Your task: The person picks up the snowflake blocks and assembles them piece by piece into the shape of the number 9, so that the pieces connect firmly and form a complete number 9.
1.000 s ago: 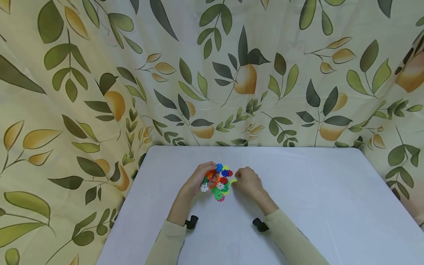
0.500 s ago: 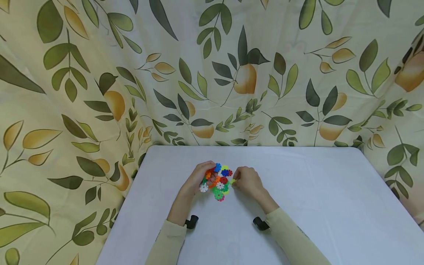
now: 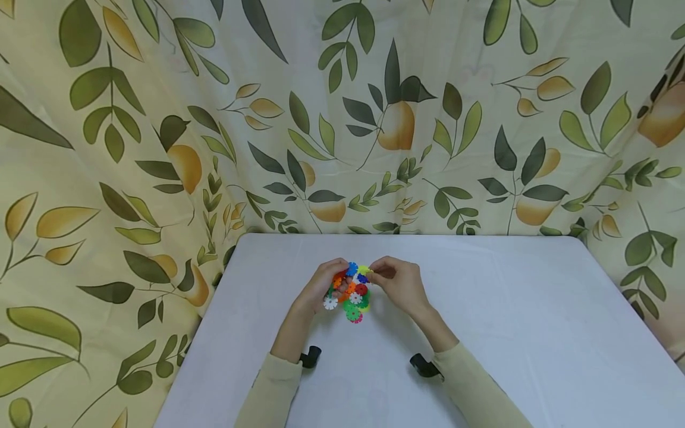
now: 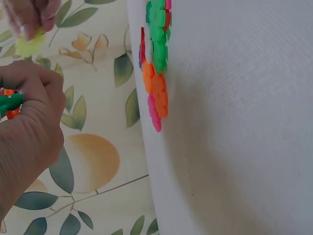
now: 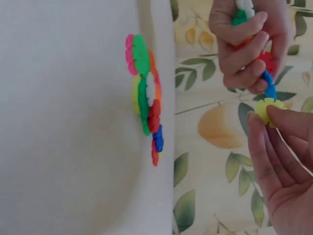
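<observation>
Flower-shaped plastic linking discs are joined in a chain, and my left hand (image 3: 321,286) grips it with curled fingers. Red, green and white discs show around those fingers in the right wrist view, with a blue disc (image 5: 268,84) past the fingertips. Thumb and fingertips of my right hand (image 3: 398,284) pinch a yellow disc (image 5: 267,110), right at the blue one. Close below the hands is a joined cluster of green, red, white, orange and pink discs (image 5: 141,55), seen edge-on in both wrist views. Part of the chain is hidden by the left fingers.
The white table (image 3: 535,321) spreads around the hands. A leaf-and-fruit patterned curtain (image 3: 455,178) hangs behind its far edge and along the left. Black wrist cameras (image 3: 424,365) jut inward from the sleeves.
My right hand has moved up and left, from beside the cluster to the blue end of the chain; its fingers have turned toward it. The left hand stays almost still, gripping the chain.
</observation>
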Available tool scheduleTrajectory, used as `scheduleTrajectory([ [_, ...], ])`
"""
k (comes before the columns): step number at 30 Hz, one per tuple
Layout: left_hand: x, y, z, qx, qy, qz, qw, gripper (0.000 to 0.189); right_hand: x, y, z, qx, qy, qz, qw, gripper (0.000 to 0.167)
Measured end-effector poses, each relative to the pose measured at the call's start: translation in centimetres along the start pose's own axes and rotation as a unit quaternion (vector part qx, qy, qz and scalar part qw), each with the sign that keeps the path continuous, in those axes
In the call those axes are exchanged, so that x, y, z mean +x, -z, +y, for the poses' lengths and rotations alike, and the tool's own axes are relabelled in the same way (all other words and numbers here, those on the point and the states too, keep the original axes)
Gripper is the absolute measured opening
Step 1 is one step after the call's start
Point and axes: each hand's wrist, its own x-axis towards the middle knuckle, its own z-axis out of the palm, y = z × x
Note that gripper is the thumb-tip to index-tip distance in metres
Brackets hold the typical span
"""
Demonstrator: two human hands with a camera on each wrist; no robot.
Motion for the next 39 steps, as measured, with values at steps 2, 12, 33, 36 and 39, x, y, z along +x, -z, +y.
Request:
scheduleTrajectory([
  [2,0.0,0.0,0.0,0.001,-0.001,-0.002,1.0,0.021,-0.1,0.1,-0.4,0.011,0.013,0.01,0.9998,0.009],
  [12,0.3,-0.1,-0.2,-0.017,0.003,-0.021,0.9996,0.021,-0.4,0.1,-1.2,0.063,0.028,0.03,0.9972,0.01],
  [33,-0.1,-0.8,-0.1,-0.038,-0.002,-0.044,0.9983,0.021,-0.5,-0.1,-1.1,0.037,0.075,0.049,0.9953,0.009],
  [36,-0.1,-1.1,-0.1,-0.039,-0.005,-0.045,0.9982,0.022,-0.4,-0.1,-1.1,0.04,0.076,0.053,0.9949,0.008],
  [39,0.0,-1.3,-0.3,-0.045,-0.009,-0.046,0.9979,0.024,-0.5,-0.2,-1.0,0.046,0.074,0.06,0.9944,0.008],
])
